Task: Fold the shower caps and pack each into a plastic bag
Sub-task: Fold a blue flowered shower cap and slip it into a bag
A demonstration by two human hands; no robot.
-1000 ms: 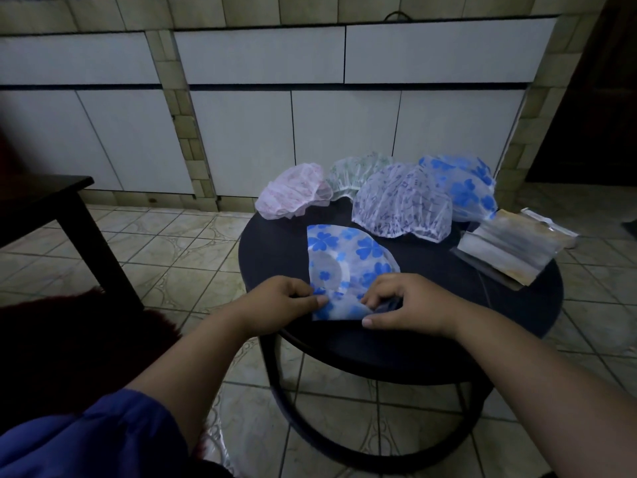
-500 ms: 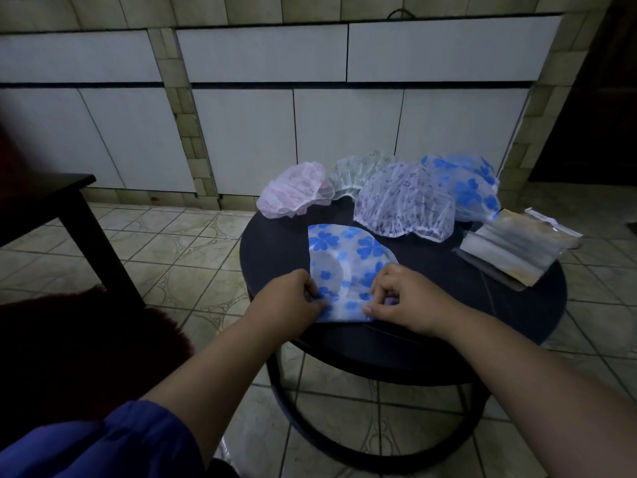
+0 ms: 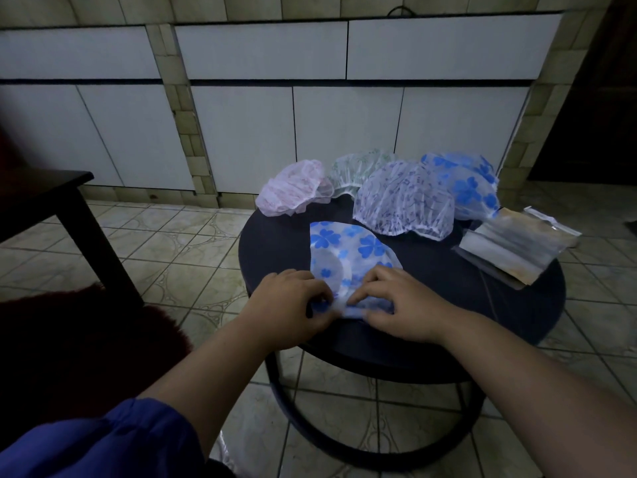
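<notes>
Lying flat near the front edge of the round table: blue-flowered shower cap, folded to a fan shape.

Pinching its near edge with curled fingers, left hand and right hand close together. Sitting along the back edge, four unfolded caps; resting at the right edge, overhanging slightly, a stack of plastic bags. Showing bare surface left of the cap and between cap and bags.

We cannot see the near edge of the cap: both hands (left, right) cover it, blurred. The green cap sits half hidden behind others.
</notes>
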